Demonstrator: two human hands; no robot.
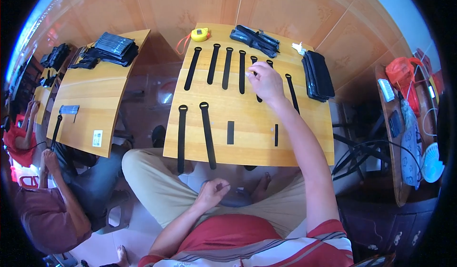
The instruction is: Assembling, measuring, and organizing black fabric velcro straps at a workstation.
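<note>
- Shirt (228, 233): deep red and rounded over the belly, with grey and dark stripes curving across the chest beside white.
- Sleeves (327, 228): short, red at the hem, the right one with grey stripes and a white band higher up.
- Mark (182, 263): small, on the shirt's chest, too blurred to make out.
- Trousers (152, 181): plain beige, loose, with soft creases.
- Hands (265, 82): bare.
- Forearms (309, 162): bare.

Head-worn; looks down over table (252, 149)
</note>
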